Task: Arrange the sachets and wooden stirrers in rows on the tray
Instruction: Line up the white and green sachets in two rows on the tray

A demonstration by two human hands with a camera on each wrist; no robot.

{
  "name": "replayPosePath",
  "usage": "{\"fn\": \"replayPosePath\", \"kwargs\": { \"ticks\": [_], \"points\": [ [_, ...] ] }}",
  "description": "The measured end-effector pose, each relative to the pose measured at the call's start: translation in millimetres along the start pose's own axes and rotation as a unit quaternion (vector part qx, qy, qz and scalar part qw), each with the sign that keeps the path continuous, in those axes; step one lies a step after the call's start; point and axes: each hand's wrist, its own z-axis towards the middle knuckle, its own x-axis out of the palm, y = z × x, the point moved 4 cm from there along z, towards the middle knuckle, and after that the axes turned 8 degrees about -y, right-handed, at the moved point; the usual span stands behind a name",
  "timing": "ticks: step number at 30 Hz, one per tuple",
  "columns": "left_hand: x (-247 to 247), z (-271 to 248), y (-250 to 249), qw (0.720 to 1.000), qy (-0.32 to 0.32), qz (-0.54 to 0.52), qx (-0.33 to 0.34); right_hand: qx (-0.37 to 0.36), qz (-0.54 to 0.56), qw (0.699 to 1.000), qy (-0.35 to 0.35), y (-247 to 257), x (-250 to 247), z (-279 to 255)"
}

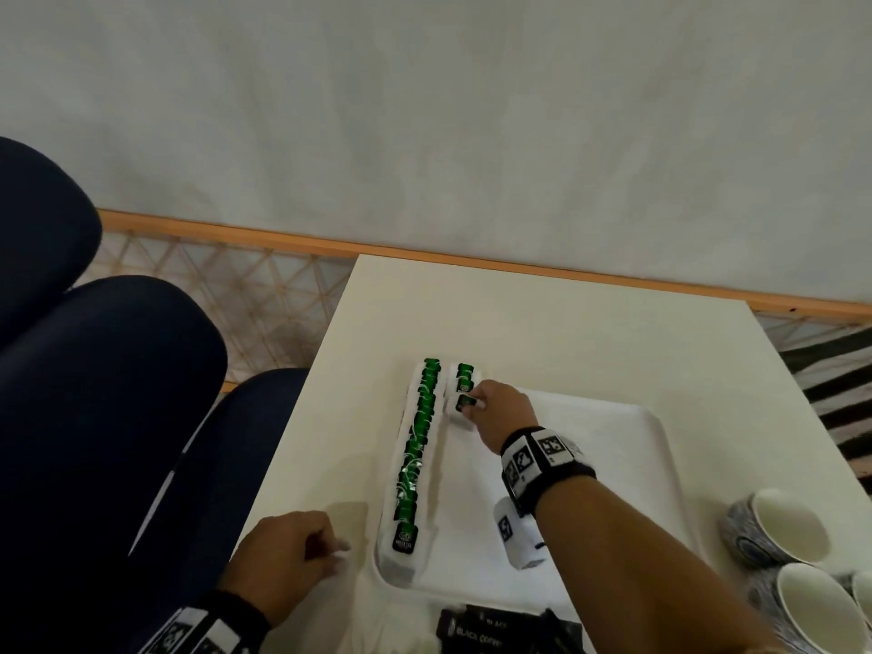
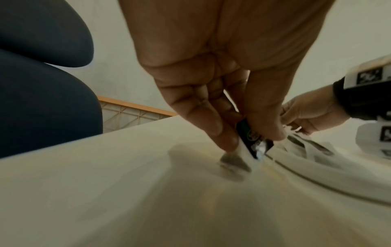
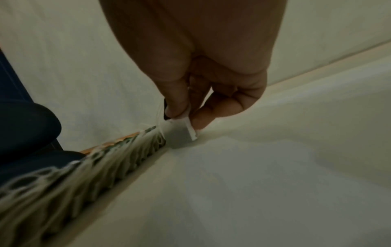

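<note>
While the right hand (image 1: 498,408) reaches to the far end of the white tray (image 1: 651,464), its fingers (image 3: 177,107) pinch a green sachet (image 1: 465,402) and set it down as the next piece of a short second row (image 1: 465,377), just beside the long finished row (image 1: 417,446) of overlapping green sachets along the tray's left edge. The left hand (image 1: 288,554) sits on the bench (image 1: 542,313) just off the tray's near left corner, its fingers (image 2: 211,120) curled round a few more green sachets (image 2: 249,135) held in reserve. Black coffee sachets (image 1: 476,632) lie near the front edge, and patterned cups (image 1: 783,526) stand to the right; no stirrers are visible. The likely slip, I judge, is the pinched sachet landing crooked or sliding under its neighbour, since these light packets overlap loosely; a knuckle brushing the finished row could also fan it out of line. The left hand's bunch might spill if its hold loosens.
</note>
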Motion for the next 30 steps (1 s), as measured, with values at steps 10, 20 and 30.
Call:
{"fn": "replayPosePath", "kwargs": {
  "ticks": [10, 20, 30],
  "points": [
    [-29, 13, -24, 0.989, -0.06, -0.138, 0.009, 0.037, 0.028, 0.999, -0.009, -7, 11, 23],
    [-34, 21, -48, 0.975, -0.051, -0.216, -0.016, 0.087, 0.12, 0.988, -0.031, -15, 13, 20],
    [-36, 28, -64, 0.975, -0.071, -0.208, 0.038, 0.036, 0.066, 0.997, -0.013, -15, 16, 14]
  ]
}}
